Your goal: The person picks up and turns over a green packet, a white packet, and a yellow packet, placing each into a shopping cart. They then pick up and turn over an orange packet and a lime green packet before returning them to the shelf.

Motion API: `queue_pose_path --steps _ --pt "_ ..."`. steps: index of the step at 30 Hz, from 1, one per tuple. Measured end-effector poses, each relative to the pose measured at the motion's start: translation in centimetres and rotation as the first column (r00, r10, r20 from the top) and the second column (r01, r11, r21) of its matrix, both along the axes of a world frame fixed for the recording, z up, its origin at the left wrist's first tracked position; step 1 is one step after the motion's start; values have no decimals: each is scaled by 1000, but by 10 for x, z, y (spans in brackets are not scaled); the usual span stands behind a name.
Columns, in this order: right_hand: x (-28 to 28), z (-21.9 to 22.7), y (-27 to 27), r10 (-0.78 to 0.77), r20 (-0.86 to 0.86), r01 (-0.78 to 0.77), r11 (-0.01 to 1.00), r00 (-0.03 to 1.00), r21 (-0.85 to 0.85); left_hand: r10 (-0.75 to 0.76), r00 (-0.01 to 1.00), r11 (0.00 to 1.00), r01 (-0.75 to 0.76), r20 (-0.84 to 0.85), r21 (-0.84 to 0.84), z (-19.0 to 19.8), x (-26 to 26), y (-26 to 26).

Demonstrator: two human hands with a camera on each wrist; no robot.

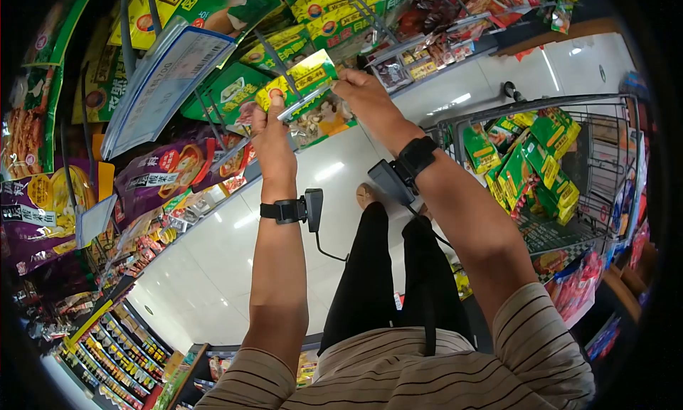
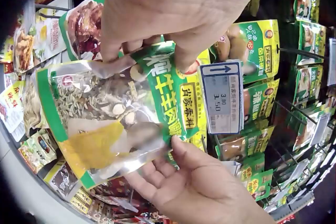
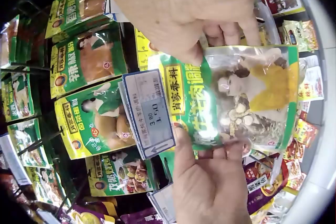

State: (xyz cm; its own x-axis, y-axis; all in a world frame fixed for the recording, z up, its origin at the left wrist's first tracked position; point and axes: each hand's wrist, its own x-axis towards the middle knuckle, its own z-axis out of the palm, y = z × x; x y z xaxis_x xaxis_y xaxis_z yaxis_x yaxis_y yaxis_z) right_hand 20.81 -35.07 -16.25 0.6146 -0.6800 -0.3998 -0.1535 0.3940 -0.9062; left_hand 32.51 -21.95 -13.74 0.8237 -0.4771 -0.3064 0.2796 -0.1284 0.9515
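My two hands grip one green and yellow seasoning packet [image 2: 131,113] from opposite sides, at its upper part. In the head view my left hand [image 1: 275,143] has its thumb up on the packet's left side, while my right hand [image 1: 373,104] pinches the right side. Through the packet's clear window, dried spices [image 3: 244,113] show. A price tag [image 2: 221,98] on the end of a hanging hook stands right by the packet's header. The right wrist view has my left hand [image 3: 212,184] along the packet's lower edge, with my right hand [image 3: 184,8] above.
Similar seasoning packets [image 3: 97,119] hang on hooks around my hands. Purple packets [image 1: 160,175] hang at the left, near a large price tag [image 1: 167,83]. A wire shopping cart [image 1: 605,175] with several green packets [image 1: 526,168] stands on the right. Below is a pale tiled floor [image 1: 206,268].
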Motion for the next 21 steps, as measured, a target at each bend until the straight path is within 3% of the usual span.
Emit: queue_pose_path --steps 5,6,7,8,9,11,13,15,17,18,20,21 --pt "4 -4 4 -49 -11 47 987 999 -151 47 992 993 -59 -113 -101 -3 -1 -4" --pt "6 -5 4 -14 33 21 978 999 -209 -120 889 977 27 441 213 -16 7 5" --pt "7 -8 4 15 62 2 962 998 -273 -401 496 869 -60 770 491 -40 23 20" --pt "0 -13 2 35 68 -10 940 997 -342 -655 -24 733 -266 755 627 -61 35 27" --pt "-3 -19 4 58 31 -40 911 998 -410 -618 359 737 -45 699 674 -77 61 32" --pt "-12 -27 7 95 -4 -87 893 995 -441 -532 435 781 -81 727 620 -67 44 9" --pt "-26 -7 15 84 -33 -90 918 996 -387 -351 677 892 32 646 451 -40 37 -6" --pt "-44 15 23 72 -122 -101 962 990 -253 -182 864 979 116 469 166 -24 30 -19" --pt "-60 16 32 106 -66 -117 976 992 -183 -44 980 997 55 195 -48 -5 19 -29" --pt "-72 37 30 190 -125 -201 977 974 -77 -45 978 999 48 202 -13 -3 14 -30" --pt "-89 39 36 188 -43 -186 981 981 47 -53 973 997 40 224 63 5 6 -26" --pt "-98 39 41 181 3 -180 978 983 110 -115 960 992 97 257 81 -17 16 -12"
